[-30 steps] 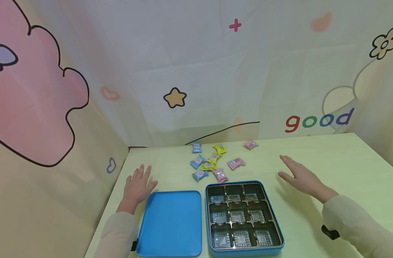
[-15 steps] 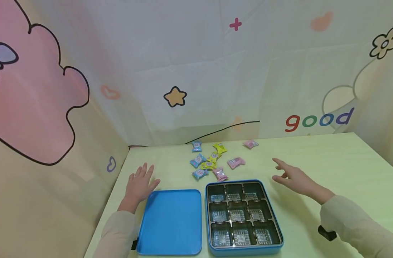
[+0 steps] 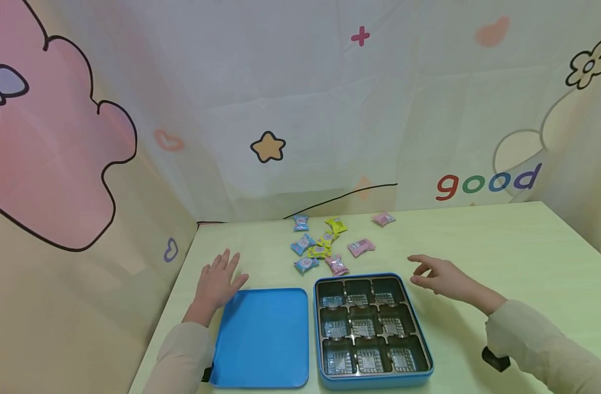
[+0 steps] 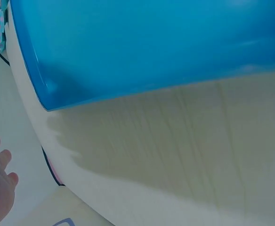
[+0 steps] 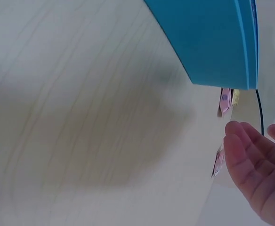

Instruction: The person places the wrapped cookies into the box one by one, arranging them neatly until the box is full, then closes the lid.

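Fingers (image 3: 421,258) of the right hand (image 3: 444,280) bend loosely and grip nothing, while those of the left hand (image 3: 215,283) are spread and equally free. Just left of the right fingertips sits a blue box (image 3: 379,381) with rounded corners, fitted with a dark, shiny tray (image 3: 363,328) of nine compartments, three rows of three. Flat and plain blue, a lid (image 3: 266,339) lies beside the box, its far left corner next to the left hand.

Only the head view looks down into the compartments; the right wrist view shows the box's smooth outer wall and the underside of the right fingers, and the left wrist view shows a shadow alongside the lid.

Between the hands, farther out on the tabletop (image 3: 483,235), lie three pink sweets (image 3: 361,247), three yellow sweets (image 3: 327,238) and three blue sweets (image 3: 303,244), all apart from the fingers; the nearest pink one is just beyond the box's far edge.
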Motion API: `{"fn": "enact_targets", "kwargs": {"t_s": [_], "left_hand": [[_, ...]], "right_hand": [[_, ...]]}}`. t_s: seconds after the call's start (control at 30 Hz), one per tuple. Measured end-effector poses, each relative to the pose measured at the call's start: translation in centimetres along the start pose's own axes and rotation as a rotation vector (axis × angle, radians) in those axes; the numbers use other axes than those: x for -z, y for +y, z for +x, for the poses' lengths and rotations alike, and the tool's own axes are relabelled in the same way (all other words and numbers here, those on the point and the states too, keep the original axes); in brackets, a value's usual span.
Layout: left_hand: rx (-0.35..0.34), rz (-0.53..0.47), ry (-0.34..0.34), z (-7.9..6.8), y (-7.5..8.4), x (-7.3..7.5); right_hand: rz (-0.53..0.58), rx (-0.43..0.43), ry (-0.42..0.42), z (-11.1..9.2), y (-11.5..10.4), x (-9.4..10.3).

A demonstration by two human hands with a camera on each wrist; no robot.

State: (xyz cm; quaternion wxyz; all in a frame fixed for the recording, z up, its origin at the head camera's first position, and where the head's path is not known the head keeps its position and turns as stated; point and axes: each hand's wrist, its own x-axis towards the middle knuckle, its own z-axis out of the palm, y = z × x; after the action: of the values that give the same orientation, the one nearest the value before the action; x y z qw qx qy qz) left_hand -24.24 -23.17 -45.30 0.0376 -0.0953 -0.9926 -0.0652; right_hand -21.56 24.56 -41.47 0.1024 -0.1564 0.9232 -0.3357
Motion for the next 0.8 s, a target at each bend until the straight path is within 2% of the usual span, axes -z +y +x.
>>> {"fn": "enact_targets", "kwargs": {"t_s": [0.3,0.8], "left_hand": [[-0.049,0.001,0.021,0.1,0.8,-0.5],[-0.05,-0.023,0.034,0.0,1.6,-0.7]], "right_hand": [[0.14,-0.048,-0.078,-0.1,-0.6,-0.8],[0.251,-0.102,-0.12,-0.2,-1.3,-1.6]]}}
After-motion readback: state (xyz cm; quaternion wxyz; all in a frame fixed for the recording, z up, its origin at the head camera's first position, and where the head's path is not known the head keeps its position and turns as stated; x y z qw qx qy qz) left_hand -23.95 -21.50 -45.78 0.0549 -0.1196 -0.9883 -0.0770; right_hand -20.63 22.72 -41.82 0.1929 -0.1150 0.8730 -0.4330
